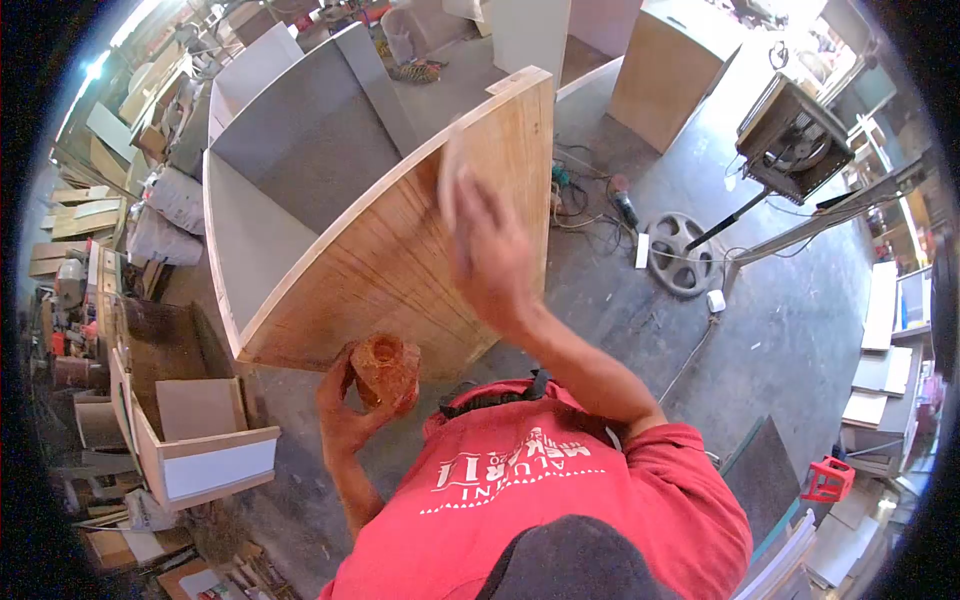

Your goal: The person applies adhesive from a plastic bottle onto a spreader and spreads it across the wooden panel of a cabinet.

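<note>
My left hand [345, 415] grips an orange-brown stained container [388, 375] near the lower edge of a wooden panel. A round shape shows in the container; its contents are not clear. Above and to the right, my right hand [495, 250] presses a pale flat pad [453, 180] against the panel, its fingers closed and smeared by motion. That wood-grain panel [400, 260] is the curved-edged side of a large cabinet-like piece with a grey interior [310, 135]. Darker streaks run across the panel from the pad toward its lower left.
A fan [795, 140] on a round wheel-like base [682, 255] stands at the right. Cables and a power tool [622, 200] lie on the floor beyond the panel. A small box-like wooden piece [215, 465] stands at left, near stacked boards [85, 215]. A red stool [828, 480] is at far right.
</note>
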Available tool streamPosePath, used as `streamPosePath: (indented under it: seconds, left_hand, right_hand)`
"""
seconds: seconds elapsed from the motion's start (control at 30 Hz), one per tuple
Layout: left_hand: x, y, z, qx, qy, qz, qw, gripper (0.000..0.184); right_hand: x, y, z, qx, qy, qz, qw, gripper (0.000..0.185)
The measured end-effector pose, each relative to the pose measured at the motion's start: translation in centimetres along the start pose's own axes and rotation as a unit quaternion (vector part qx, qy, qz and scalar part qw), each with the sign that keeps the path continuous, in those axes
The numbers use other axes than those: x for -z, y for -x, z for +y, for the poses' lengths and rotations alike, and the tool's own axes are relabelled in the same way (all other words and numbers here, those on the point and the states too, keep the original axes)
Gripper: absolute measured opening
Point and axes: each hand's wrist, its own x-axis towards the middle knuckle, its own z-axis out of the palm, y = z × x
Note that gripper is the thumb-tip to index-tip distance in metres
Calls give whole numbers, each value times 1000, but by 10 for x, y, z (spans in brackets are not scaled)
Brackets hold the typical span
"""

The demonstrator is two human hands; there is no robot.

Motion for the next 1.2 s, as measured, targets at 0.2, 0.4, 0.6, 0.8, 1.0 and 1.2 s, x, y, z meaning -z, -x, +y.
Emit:
streamPosePath:
  seconds: [0.2, 0.4, 0.6, 0.8, 1.0, 1.2]
  left_hand:
    - [5, 5, -12, 48, 12, -18, 999, 88]
    - [8, 2, -36, -16, 14, -40, 999, 86]
    - [1, -6, -56, 4, 16, -74, 997, 82]
    - [-19, -21, -61, 101, 137, -99, 980, 79]
    - [-38, -51, 4, 34, 66, -58, 996, 80]
    - [-105, -82, 48, -91, 101, -101, 986, 85]
  right_hand:
    - [34, -16, 38, 48, 209, 21, 976, 58]
    - [72, -78, 9, 177, 289, -92, 936, 55]
    - [41, -31, 7, 20, 144, -13, 989, 47]
    - [-12, 2, 12, -60, 84, 75, 992, 34]
    - [68, 24, -29, -227, -98, -47, 968, 38]
    - [155, 13, 1, 104, 65, -134, 983, 40]
